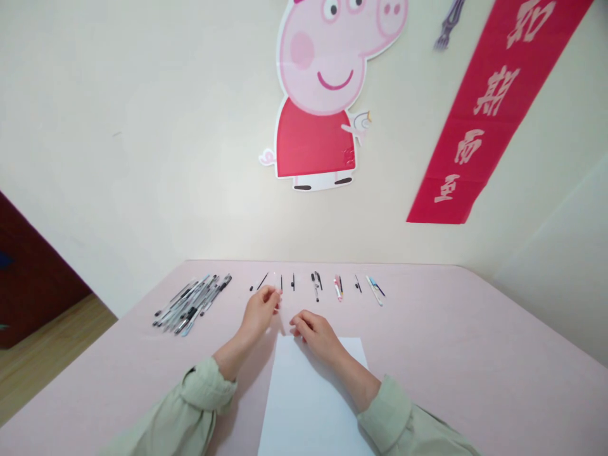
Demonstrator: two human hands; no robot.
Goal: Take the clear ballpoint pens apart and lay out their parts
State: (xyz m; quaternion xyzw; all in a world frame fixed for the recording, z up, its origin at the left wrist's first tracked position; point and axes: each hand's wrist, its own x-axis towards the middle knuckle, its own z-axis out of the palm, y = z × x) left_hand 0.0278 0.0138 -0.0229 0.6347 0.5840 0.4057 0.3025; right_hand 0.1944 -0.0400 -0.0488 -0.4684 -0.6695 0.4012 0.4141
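Note:
My left hand (259, 312) is raised over the table, thumb and fingers pinched together near the row of pen parts. Whatever the pinch holds, if anything, is too small to make out. Just beyond its fingertips stands a thin dark pen refill (281, 281) in the row. My right hand (317, 334) is closed with fingers curled, above the top edge of a blank white sheet of paper (308, 411). Its fingertips point toward the left hand, a small gap apart, and what is in them cannot be seen.
A loose pile of pens (194, 307) lies at the left. Along the back are small groups: black pen parts (316, 286), a pink-and-white pen (337, 289) and a light blue-and-white pen (374, 291). The pink table (451, 367) meets the wall behind.

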